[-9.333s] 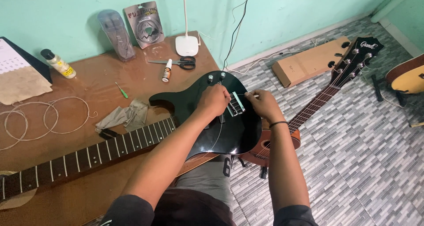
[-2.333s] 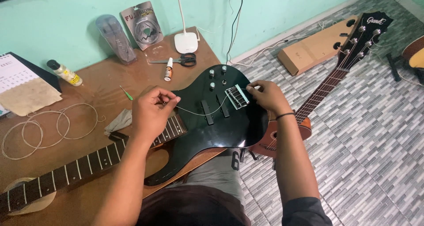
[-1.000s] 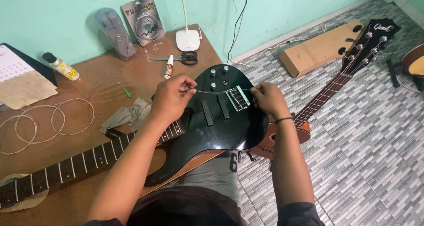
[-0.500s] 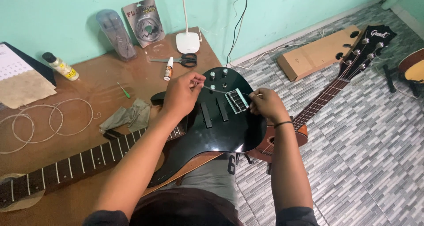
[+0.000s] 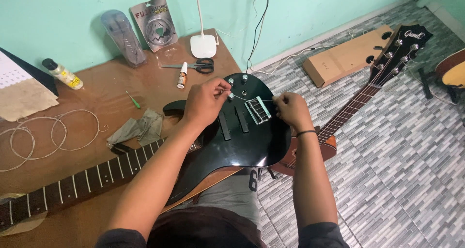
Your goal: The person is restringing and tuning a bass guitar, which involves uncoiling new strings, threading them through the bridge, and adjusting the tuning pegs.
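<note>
Right now a thin guitar string point(image 5: 247, 100) runs almost level from left to right across the black guitar body point(image 5: 237, 136), from my left hand point(image 5: 206, 102) to my right hand point(image 5: 290, 111). Its long axis lies crosswise to the chrome bridge point(image 5: 258, 110), passing just over the far end of it. My left fingers are pinched shut on the left end of the string, up near the control knobs point(image 5: 237, 79). My right fingers are closed too, at the right end just beyond the bridge; I judge that they grip the wire there, though it is too fine to see inside the pinch. So the string sits between my two hands, and the right hand is the one nearer the bridge.

Under it, two dark pickups point(image 5: 233, 121) lie to the left of the bridge, and the fretted neck point(image 5: 82, 180) stretches away to the near left over the brown table point(image 5: 92, 88). On the table, left of the body, lie coils of old strings point(image 5: 43, 136) and a grey cloth point(image 5: 138, 129); farther back are scissors point(image 5: 193, 66) and a small bottle point(image 5: 182, 75). A second guitar point(image 5: 368, 93) lies under the body, its headstock pointing to the far right above the tiled floor point(image 5: 397, 170).
</note>
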